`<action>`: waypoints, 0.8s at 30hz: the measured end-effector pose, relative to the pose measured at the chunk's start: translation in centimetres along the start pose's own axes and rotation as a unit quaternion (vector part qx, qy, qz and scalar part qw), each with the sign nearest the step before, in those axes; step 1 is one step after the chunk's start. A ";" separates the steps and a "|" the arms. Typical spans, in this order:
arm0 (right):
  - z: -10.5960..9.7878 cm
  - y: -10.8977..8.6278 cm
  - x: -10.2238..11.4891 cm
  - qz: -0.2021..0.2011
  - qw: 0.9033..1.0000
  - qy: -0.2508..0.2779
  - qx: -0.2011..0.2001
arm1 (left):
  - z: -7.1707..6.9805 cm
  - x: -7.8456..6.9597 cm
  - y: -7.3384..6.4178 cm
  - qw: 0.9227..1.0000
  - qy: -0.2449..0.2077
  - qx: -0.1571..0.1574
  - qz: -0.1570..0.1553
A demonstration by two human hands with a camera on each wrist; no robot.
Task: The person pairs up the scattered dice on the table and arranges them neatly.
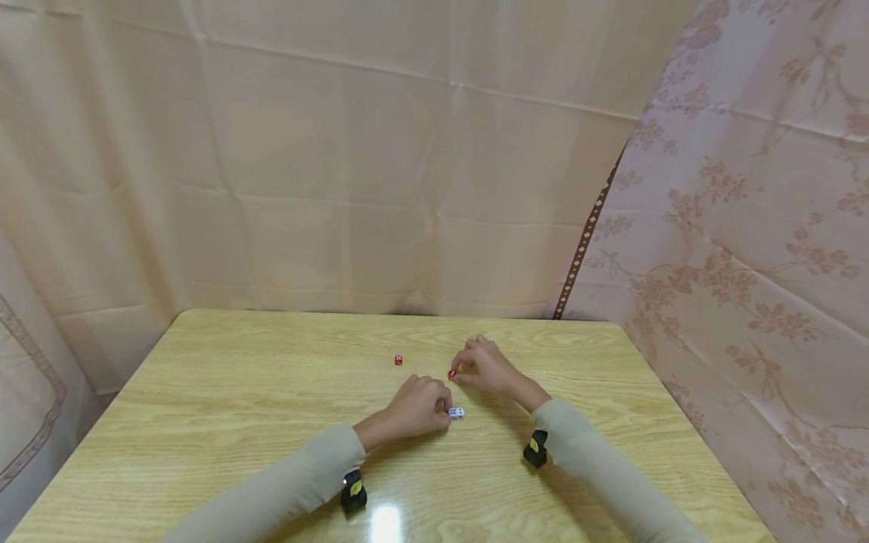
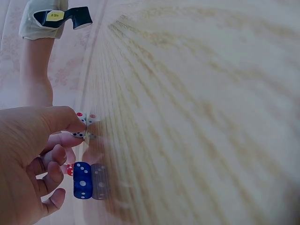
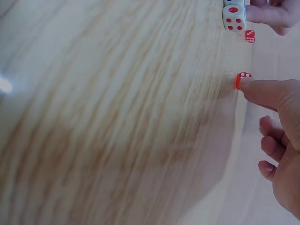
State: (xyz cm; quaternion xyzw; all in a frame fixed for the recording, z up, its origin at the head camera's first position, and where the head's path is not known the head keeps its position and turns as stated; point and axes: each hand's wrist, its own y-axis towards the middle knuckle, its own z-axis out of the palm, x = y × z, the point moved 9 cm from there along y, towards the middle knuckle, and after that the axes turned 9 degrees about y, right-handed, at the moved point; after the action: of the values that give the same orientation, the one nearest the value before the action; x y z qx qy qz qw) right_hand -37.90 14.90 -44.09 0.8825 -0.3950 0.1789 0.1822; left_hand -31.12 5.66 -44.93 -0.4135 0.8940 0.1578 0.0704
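Observation:
My left hand (image 1: 416, 407) pinches a white die (image 1: 460, 412) between thumb and index finger, low over the wooden table. Red and blue dots show on this white die (image 2: 80, 123) in the left wrist view. A blue die (image 2: 82, 180) with white dots stands beside that hand's curled lower fingers; the hand mostly hides it from the head view. Farther right, my right hand (image 1: 490, 366) pinches a small red die (image 1: 452, 374) at the tabletop, its thumb covering part of it (image 3: 243, 80). Another red die (image 1: 398, 360) sits by itself farther back.
The wooden table (image 1: 237, 392) has a rear edge against a beige curtain (image 1: 326, 188). A flowered pink curtain (image 1: 767, 264) hangs along the right side. Black wrist cameras (image 1: 353, 492) are strapped at both sleeves. A light reflection lies on the table's near part.

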 end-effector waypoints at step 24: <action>-0.1 -0.5 0.4 -0.017 0.999 -0.020 -0.019 | -0.4 -0.2 -0.1 1.000 0.000 -0.011 0.004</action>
State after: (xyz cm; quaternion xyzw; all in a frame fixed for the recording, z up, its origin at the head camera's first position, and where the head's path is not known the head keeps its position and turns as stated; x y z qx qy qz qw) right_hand -37.30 15.01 -43.87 0.8888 -0.3868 0.1505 0.1944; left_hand -30.96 5.62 -44.56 -0.4102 0.8940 0.1679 0.0655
